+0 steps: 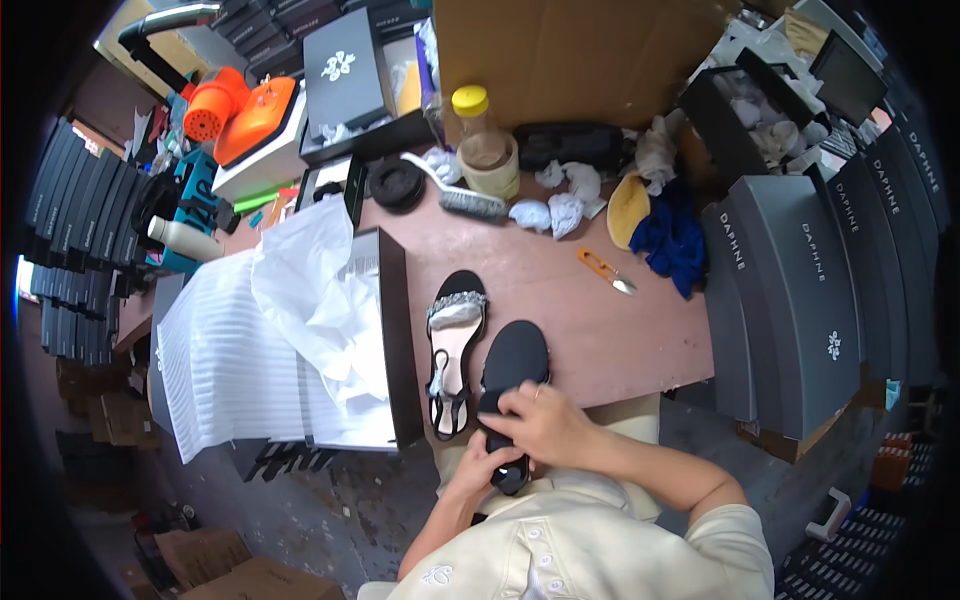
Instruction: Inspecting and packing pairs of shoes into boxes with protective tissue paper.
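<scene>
Two black sandals lie on the brown table (pixel 600 320). The left sandal (pixel 456 350) rests sole down, showing a sparkly front strap and a pale insole. The right sandal (pixel 512 370) is turned sole up, its heel end at the table's near edge. My right hand (pixel 535 422) presses on the heel part of this upturned sandal. My left hand (pixel 480 468) grips the same heel end from below. Both forearms come up from the lower edge in cream sleeves.
An open black shoe box (pixel 395 330) with white tissue paper (pixel 300 300) stands at the left. Orange thread snips (pixel 603 270), a brush (pixel 460 195), a yellow-capped jar (pixel 478 130) and crumpled paper lie farther back. Stacks of dark grey shoe boxes (pixel 800 300) line the right.
</scene>
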`<control>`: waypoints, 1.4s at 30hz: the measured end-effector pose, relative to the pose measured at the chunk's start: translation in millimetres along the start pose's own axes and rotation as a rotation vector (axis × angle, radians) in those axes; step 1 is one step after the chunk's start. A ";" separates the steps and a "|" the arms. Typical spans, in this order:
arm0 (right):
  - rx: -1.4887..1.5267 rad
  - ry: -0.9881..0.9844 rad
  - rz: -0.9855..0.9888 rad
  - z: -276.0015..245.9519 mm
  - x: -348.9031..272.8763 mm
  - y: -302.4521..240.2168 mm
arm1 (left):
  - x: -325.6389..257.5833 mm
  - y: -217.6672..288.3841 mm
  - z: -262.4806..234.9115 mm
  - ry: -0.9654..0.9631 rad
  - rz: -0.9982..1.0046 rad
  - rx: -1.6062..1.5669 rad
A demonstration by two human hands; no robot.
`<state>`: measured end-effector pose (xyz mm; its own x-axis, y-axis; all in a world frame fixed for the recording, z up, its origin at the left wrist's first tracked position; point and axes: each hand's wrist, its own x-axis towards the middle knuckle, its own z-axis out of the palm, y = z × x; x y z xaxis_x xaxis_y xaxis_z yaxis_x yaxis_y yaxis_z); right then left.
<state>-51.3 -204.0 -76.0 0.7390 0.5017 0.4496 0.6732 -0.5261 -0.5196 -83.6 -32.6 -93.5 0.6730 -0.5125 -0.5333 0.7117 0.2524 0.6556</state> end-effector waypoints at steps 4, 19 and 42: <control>-0.216 0.119 0.361 -14.2 11.1 39.6 | 7.0 8.2 0.5 -0.102 0.031 -0.121; -0.003 0.415 0.603 -90.5 35.4 85.8 | 2.0 35.7 15.1 -0.079 0.278 0.344; -0.355 -0.135 0.546 -67.1 94.0 54.6 | 3.3 46.3 2.4 0.797 0.734 1.689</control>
<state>56.6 -231.7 -13.4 0.9823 0.1680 0.0828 0.1868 -0.9117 -0.3660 -48.9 -24.6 -63.7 0.9526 -0.1604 0.2585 -0.2394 -0.9195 0.3119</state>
